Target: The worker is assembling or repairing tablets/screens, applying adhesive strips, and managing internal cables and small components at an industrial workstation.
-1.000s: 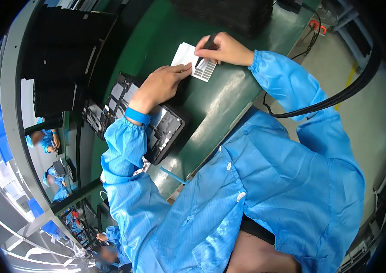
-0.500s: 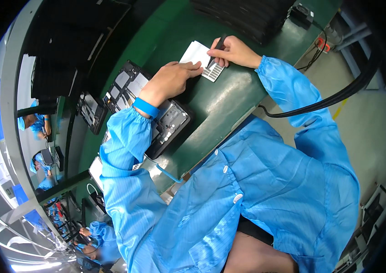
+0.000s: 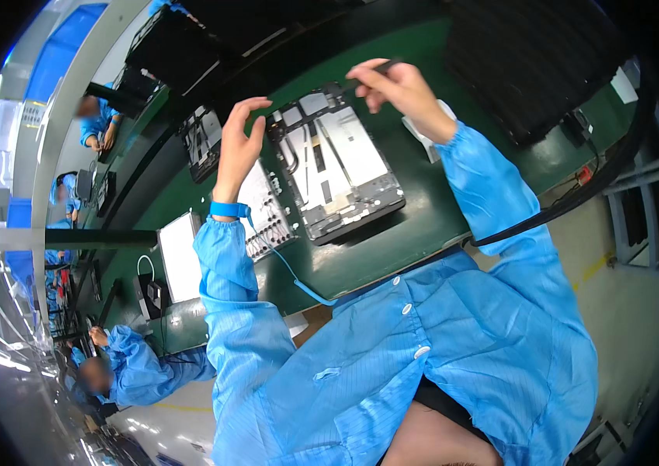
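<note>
1. Two bare hands up top: the left hand [image 3: 242, 140] is just beside the tablet's left edge, thumb and fingers spread with a gap between. Right hand [image 3: 395, 89] seems to be pinching a slim black tool [image 3: 388, 67], but it's pretty blurry.
2. Opened-up tablet [image 3: 337, 167] sits upper centre, innards facing up, between the hands.
3. Stuff in the way: the right hand and wrist hide part of a white sheet [image 3: 423, 144], and the left wrist covers some of a white tray [image 3: 263, 194] with small dark parts along its lower edge. Thick black cable [image 3: 562, 208] cuts across the right sleeve.
4. Other bits: second opened device [image 3: 202, 140] left of the left hand, white panel [image 3: 180, 256] lower down, tall black stack [image 3: 531, 62] upper right. Blue wrist strap [image 3: 228, 210] on the left wrist, cord trailing down.
5. Surface is a shiny green bench [image 3: 423, 221]; grey floor [image 3: 624, 311] with yellow line at right, co-workers in blue along the left.
6. Writing: the notice [image 3: 32, 114] upper left is too small to read.
</note>
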A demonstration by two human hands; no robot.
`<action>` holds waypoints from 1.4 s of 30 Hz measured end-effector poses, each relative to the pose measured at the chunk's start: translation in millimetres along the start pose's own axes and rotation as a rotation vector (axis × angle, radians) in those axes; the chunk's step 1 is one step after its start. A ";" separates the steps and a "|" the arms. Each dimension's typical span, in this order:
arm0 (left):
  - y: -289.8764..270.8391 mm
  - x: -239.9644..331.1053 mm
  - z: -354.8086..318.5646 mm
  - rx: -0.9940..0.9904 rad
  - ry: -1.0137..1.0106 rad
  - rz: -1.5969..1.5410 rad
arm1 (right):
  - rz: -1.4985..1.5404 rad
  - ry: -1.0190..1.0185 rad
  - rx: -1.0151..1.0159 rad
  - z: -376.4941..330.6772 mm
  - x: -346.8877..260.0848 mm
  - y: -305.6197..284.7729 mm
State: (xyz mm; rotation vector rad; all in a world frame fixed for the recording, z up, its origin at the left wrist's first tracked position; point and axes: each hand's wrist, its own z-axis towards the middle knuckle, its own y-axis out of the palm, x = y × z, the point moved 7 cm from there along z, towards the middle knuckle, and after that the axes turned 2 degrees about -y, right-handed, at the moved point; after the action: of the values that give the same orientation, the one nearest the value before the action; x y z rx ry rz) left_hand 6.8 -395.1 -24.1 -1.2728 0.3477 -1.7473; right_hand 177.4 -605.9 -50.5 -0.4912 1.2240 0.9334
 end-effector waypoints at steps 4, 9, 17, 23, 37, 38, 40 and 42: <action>7.0 -19.7 -28.1 0.087 0.033 0.016 | -0.176 -0.097 -0.050 57.7 30.8 46.8; 8.5 -13.2 -32.9 0.149 0.030 0.044 | -0.269 0.070 -0.040 74.1 58.8 59.4; 4.8 -4.6 -33.5 0.073 0.088 0.063 | -0.286 0.090 -0.045 74.2 64.1 68.7; 15.2 11.6 -31.0 0.014 0.104 0.239 | -0.297 0.058 -0.051 71.2 62.7 66.8; 31.1 64.1 -6.7 -0.171 0.376 0.581 | -0.302 -0.255 0.044 1.6 -19.3 -43.1; 43.8 80.8 1.1 -0.204 0.355 0.459 | -0.359 -0.209 0.015 -11.8 -8.5 -72.6; 75.8 112.4 14.6 -0.306 0.428 0.242 | -0.274 -0.002 0.050 -47.2 11.5 -116.6; 134.9 127.9 23.2 -0.557 0.452 0.228 | -0.248 0.131 0.054 -78.9 29.2 -141.9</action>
State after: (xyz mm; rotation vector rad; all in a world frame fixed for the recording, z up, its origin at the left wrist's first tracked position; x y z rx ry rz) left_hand 88.9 -563.4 -27.8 -1.1300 1.2607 -1.7871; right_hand 249.7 -734.8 -123.8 -0.6530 1.2700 0.6645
